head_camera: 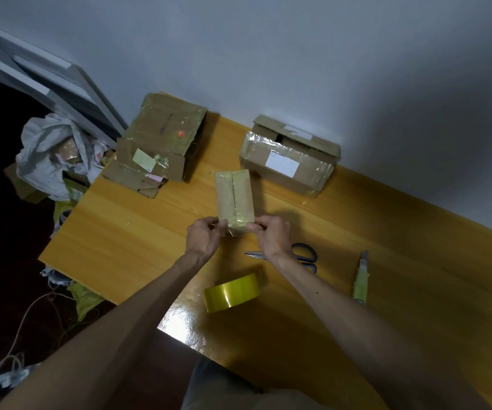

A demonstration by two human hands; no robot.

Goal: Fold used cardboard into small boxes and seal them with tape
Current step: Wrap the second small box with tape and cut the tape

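From the head camera we look down on a yellow wooden table (pixel 120 232) set against a pale wall (pixel 268 54). Near the middle of the table lies the small box (pixel 234 199), a narrow cardboard packet with its long side running from six to twelve o'clock, a seam down the middle of its top and glossy yellowish tape across its near end. We see both hands at that near end. The left hand (pixel 202 238) pinches the corner at about seven o'clock of the box with curled fingers, and the right hand (pixel 273 236) pinches the corner at about five o'clock in the same way. Whether the near end is lifted off the wood we cannot tell. At six o'clock from the box, nearer the body, a yellow tape roll (pixel 231 292) stands on its edge. Blue-handled scissors (pixel 304 257) lie at four o'clock, partly under the right wrist, and a green utility knife (pixel 361 279) lies farther out in the same direction. At one o'clock a larger box (pixel 287 164) with a white label sits by the wall. At eleven o'clock we find a pile of flattened cardboard (pixel 156 146) at the table's corner, and beyond it, off the table at nine o'clock, a crumpled white bag (pixel 49 152).
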